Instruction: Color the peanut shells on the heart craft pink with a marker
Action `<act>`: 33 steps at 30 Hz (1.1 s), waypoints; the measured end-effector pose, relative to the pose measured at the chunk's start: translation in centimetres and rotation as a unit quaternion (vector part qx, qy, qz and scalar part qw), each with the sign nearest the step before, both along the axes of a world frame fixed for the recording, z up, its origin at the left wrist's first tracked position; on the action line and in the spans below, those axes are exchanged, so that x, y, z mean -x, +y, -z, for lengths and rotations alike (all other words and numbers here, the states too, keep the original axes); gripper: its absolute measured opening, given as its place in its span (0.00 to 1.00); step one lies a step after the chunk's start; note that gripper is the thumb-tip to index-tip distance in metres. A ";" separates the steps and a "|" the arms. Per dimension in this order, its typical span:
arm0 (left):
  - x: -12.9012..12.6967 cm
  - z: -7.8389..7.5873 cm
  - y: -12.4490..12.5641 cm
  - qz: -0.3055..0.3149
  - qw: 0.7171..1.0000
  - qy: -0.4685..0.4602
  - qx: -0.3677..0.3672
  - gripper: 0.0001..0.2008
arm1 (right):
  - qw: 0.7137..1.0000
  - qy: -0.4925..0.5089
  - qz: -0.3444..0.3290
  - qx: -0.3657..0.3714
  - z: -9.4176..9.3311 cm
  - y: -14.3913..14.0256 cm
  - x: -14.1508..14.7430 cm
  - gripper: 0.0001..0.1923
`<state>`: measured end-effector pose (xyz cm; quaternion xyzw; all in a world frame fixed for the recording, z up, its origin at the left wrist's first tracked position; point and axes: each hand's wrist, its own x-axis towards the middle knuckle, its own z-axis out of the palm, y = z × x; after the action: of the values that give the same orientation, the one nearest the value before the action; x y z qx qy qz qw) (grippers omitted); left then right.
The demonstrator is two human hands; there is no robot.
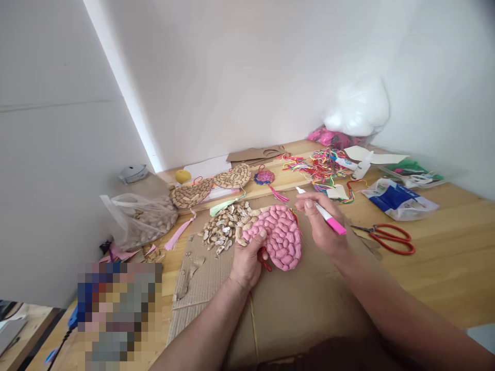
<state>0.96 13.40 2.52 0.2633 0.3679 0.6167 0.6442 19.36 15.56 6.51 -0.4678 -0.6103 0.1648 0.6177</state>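
Pink peanut shells cover most of a heart-shaped piece (275,236) lying on the cardboard sheet (294,304) at the middle of the table. The left hand (247,260) grips the piece's edge at about 8 o'clock, thumb on top. The right hand (323,226), at 3 o'clock of the piece, is closed around a pink marker (323,212). Loose shells (226,226) lie at 10 o'clock, red scissors (386,238) farther out at 3 o'clock.

The left hand (247,257) grips a pink-painted, peanut-shell-covered disc (278,234) by its near edge; beside it, the right hand (323,226) holds a pink-and-white marker pen (323,212).
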 end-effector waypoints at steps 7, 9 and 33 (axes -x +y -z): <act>0.2 0.4 0.4 0.019 1.000 -0.020 -0.006 0.22 | 0.998 0.031 -0.021 0.042 1.6 1.4 0.1 0.23; 0.2 0.5 0.5 0.034 0.999 -0.022 0.001 0.23 | 0.995 0.051 -0.042 0.072 2.3 1.9 0.0 0.24; 1.9 0.9 -0.1 0.109 0.992 -0.042 0.038 0.25 | 0.982 0.078 -0.145 0.091 2.6 2.6 0.0 0.23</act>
<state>-0.93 13.34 1.57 0.2509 0.3327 0.5392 0.7319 19.39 18.19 3.92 -0.4147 -0.6035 0.3435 0.5881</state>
